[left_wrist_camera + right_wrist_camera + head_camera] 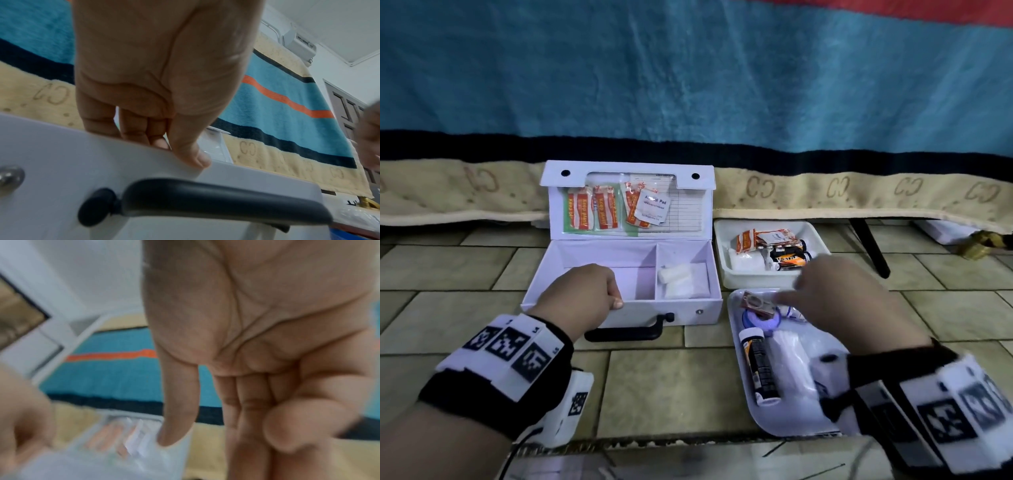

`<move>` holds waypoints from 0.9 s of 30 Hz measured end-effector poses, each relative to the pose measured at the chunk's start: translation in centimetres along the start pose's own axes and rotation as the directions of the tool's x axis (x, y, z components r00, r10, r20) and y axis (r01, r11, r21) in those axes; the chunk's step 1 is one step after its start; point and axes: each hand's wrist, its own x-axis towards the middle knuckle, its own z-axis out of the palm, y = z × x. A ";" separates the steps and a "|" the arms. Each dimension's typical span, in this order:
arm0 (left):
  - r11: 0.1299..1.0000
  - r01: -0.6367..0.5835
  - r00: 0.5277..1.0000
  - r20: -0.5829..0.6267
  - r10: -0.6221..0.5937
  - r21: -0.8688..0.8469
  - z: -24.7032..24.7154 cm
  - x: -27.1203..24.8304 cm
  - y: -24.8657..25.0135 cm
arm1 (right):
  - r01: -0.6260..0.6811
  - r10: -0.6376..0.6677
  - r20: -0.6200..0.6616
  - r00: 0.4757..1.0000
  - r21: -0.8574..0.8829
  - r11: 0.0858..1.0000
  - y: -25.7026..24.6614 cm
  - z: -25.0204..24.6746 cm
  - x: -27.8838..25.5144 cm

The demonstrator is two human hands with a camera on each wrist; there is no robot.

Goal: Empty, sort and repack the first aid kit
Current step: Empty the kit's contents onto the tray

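Head view: kit open on floor, gauze repacked, trays full, repacking barely begun; left hand gripping front wall, right hand spread, empty.

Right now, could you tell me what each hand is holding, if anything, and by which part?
The left hand grips the open white first aid box by its front wall's top edge, fingers inside, thumb outside. The right hand holds nothing, hovering over the near white tray.

My arms are bare. Each wrist wears a black strap carrying white blocks printed with black square-pattern markers; a thin black cable trails from my left one.
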 end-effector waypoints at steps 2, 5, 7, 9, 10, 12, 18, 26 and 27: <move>1.000 0.001 1.000 0.002 -0.001 0.000 -0.1 0.0 0.1 | 0.148 -0.145 -0.032 0.989 0.154 0.977 -3.3 -0.2 1.3; 1.000 0.004 1.000 0.010 -0.004 -0.006 -0.1 0.0 0.0 | 0.334 -0.337 0.045 0.940 0.053 0.941 -8.1 1.4 3.7; 1.000 0.002 1.000 0.009 -0.002 -0.010 -0.2 0.0 0.0 | 0.448 -0.432 0.169 0.886 -0.078 0.890 -10.2 3.0 5.4; 1.000 0.001 1.000 0.009 -0.001 -0.012 -0.1 0.0 0.0 | 0.541 -0.476 0.303 0.826 -0.185 0.820 -11.3 4.4 6.8; 1.000 0.005 1.000 0.008 -0.005 -0.009 -0.1 0.0 0.0 | 0.568 -0.488 0.333 0.807 -0.214 0.795 -11.6 5.0 7.3; 1.000 0.012 1.000 0.004 -0.012 -0.001 -0.1 0.0 0.0 | 0.584 -0.487 0.355 0.798 -0.256 0.771 -11.8 5.7 8.1; 1.000 0.012 1.000 0.001 -0.012 -0.008 0.0 0.0 -0.1 | 0.476 -0.474 0.109 0.874 0.007 0.879 -11.3 4.7 7.4; 1.000 -0.020 1.000 0.021 0.019 0.004 -0.1 0.2 -0.1 | 0.353 -0.217 -0.302 0.928 0.526 0.774 -1.5 -0.5 5.2; 1.000 -0.021 1.000 0.022 0.021 0.004 -0.1 0.2 -0.2 | 0.318 -0.176 -0.308 0.935 0.509 0.800 0.3 -0.9 5.0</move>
